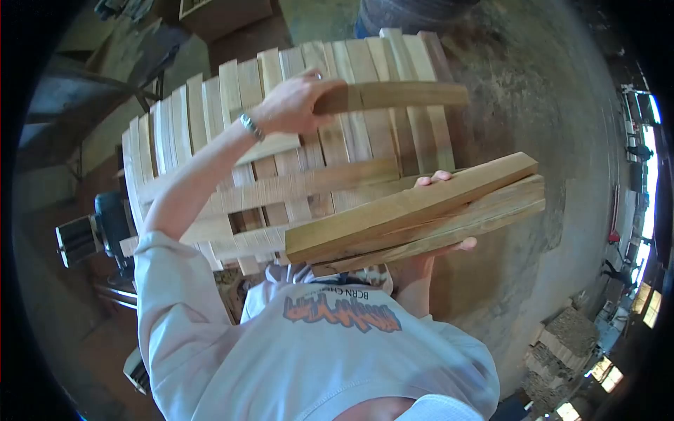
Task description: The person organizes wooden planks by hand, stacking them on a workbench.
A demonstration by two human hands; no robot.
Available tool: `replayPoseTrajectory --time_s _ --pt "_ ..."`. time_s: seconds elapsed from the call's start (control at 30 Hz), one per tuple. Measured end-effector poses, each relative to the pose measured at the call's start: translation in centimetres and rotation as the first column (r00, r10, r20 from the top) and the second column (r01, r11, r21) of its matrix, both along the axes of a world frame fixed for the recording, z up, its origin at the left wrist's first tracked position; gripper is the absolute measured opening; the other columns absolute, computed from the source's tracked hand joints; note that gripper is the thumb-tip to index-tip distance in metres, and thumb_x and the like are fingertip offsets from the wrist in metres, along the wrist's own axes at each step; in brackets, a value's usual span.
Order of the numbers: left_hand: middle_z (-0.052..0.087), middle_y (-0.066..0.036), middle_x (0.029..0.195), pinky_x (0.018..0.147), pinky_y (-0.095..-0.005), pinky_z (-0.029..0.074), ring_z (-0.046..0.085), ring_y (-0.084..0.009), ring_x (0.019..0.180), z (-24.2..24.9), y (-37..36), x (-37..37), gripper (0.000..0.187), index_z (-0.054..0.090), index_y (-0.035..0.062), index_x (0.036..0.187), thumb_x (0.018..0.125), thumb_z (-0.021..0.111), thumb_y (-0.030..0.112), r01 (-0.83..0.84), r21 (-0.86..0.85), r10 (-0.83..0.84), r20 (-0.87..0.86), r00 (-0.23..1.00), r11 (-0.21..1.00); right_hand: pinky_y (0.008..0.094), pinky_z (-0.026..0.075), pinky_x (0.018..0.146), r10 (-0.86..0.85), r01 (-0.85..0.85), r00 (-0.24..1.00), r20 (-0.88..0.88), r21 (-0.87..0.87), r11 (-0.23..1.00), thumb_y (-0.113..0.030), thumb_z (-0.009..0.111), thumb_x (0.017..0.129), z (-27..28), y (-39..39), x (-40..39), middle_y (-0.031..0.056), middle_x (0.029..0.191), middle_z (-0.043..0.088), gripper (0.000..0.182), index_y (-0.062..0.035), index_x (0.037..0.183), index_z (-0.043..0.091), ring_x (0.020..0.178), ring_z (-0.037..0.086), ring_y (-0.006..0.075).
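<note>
My left hand (298, 102), with a metal-banded watch at the wrist, is closed around one end of a wooden board (404, 96). That board is held above a broad layer of boards and points to the right. Closer to my chest, my right hand (466, 244) grips a small stack of wooden boards (414, 203) from beneath. Its fingertips show over the far side and its thumb at the near side; the palm is hidden. The top board of this stack lies at a slight angle to those under it.
Under my hands, many boards (203, 116) lie side by side, with a few crosswise boards (316, 186) on top. A motor-like machine (112, 217) stands at left. A wooden box (225, 17) and a dark blue drum (414, 14) are beyond. Concrete floor (519, 98) extends right.
</note>
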State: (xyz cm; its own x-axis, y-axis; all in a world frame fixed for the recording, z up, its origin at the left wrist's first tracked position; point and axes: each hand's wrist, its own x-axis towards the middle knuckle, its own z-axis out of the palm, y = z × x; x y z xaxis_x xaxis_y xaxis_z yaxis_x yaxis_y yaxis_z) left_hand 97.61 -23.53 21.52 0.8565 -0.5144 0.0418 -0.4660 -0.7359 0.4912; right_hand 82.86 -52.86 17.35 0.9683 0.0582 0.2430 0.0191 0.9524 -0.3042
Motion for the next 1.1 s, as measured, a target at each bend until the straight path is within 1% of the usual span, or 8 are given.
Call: replayPoseTrajectory --time_s 0.43,0.63,0.7,0.73,0.77,0.97,1.03,1.1 --pt "0.065 -0.013 0.097 0.086 -0.0417 0.051 0.056 -0.0301 0.101 -3.9 0.2 1.5 0.062 0.054 0.0139 0.135 0.077 0.074 0.025 -0.007 -0.036 0.015 0.228 0.973 0.999 0.0488 0.038 0.112 0.036 -0.033 0.999 0.040 -0.080 0.996 -0.052 0.085 0.066 3.2 0.6 1.2 0.0132 0.136 0.039 0.105 -0.0169 0.147 0.029 0.127 0.042 0.0367" --pt "0.068 -0.011 0.104 0.087 -0.0397 0.049 0.055 -0.0277 0.101 -5.5 0.7 0.4 0.053 0.058 0.0119 0.130 0.083 0.072 0.031 -0.109 -0.087 0.115 0.065 0.991 0.990 0.0533 0.043 0.104 -0.043 0.036 0.998 -0.035 -0.184 0.982 -0.064 0.080 0.065 2.8 1.8 1.4 0.0129 0.137 0.040 0.106 -0.0176 0.147 0.030 0.126 0.042 0.0395" --pt "0.068 -0.012 0.109 0.086 -0.0401 0.050 0.055 -0.0270 0.101 -4.7 -0.4 0.0 0.046 0.061 0.0096 0.127 0.088 0.068 0.034 -0.121 -0.074 0.141 0.455 0.879 0.990 0.0536 0.042 0.105 -0.031 0.019 0.998 -0.056 -0.194 0.981 -0.063 0.078 0.067 3.1 1.9 2.0 0.0133 0.138 0.040 0.105 -0.0177 0.148 0.029 0.126 0.042 0.0405" --pt "0.068 -0.014 0.114 0.087 -0.0418 0.050 0.059 -0.0294 0.102 -2.4 -1.8 -0.9 0.041 0.063 0.0072 0.122 0.091 0.064 0.034 -0.073 -0.141 0.126 0.422 0.898 0.987 0.0539 0.041 0.105 -0.024 0.009 0.997 -0.073 -0.195 0.981 -0.063 0.076 0.068 3.2 2.3 2.8 0.0137 0.139 0.039 0.103 -0.0178 0.148 0.029 0.127 0.041 0.0414" --pt "0.066 -0.017 0.117 0.088 -0.0444 0.050 0.062 -0.0335 0.104 2.2 -3.3 -2.5 0.041 0.064 0.0035 0.119 0.091 0.064 0.034 -0.006 -0.403 -0.012 -0.043 0.999 0.915 0.0539 0.041 0.105 -0.032 0.020 0.998 -0.060 -0.189 0.982 -0.063 0.076 0.068 3.4 2.9 3.5 0.0137 0.139 0.039 0.103 -0.0178 0.148 0.029 0.127 0.041 0.0414" --pt "0.064 -0.026 0.106 0.085 -0.0396 0.052 0.066 -0.0344 0.093 9.0 -5.9 -3.1 0.058 0.052 -0.0020 0.129 0.086 0.070 0.032 0.030 -0.219 -0.138 -0.494 0.858 0.975 0.0564 0.030 0.113 -0.198 0.144 0.966 -0.164 -0.296 0.944 -0.065 0.063 0.075 6.1 5.3 6.4 0.0162 0.145 0.038 0.099 -0.0092 0.149 0.027 0.134 0.036 0.0403" --pt "0.067 -0.020 0.100 0.079 -0.0414 0.053 0.067 -0.0330 0.088 5.8 -4.4 -0.1 0.054 0.055 -0.0028 0.125 0.088 0.067 0.035 0.123 -0.263 -0.154 -0.100 0.983 0.957 0.0532 0.037 0.109 -0.234 0.187 0.949 -0.211 -0.219 0.958 -0.063 0.059 0.080 5.1 4.7 6.6 0.0155 0.137 0.046 0.089 -0.0059 0.143 0.035 0.128 0.045 0.0355" --pt "0.062 -0.019 0.113 0.083 -0.0412 0.052 0.064 -0.0346 0.096 3.6 -3.1 3.7 0.062 0.052 0.0008 0.131 0.087 0.068 0.041 0.034 -0.158 -0.005 0.183 0.983 0.987 0.0490 0.045 0.101 -0.376 0.199 0.842 -0.387 -0.424 0.883 -0.059 0.056 0.083 3.9 3.3 6.7 0.0146 0.124 0.054 0.076 -0.0043 0.135 0.043 0.117 0.054 0.0315"
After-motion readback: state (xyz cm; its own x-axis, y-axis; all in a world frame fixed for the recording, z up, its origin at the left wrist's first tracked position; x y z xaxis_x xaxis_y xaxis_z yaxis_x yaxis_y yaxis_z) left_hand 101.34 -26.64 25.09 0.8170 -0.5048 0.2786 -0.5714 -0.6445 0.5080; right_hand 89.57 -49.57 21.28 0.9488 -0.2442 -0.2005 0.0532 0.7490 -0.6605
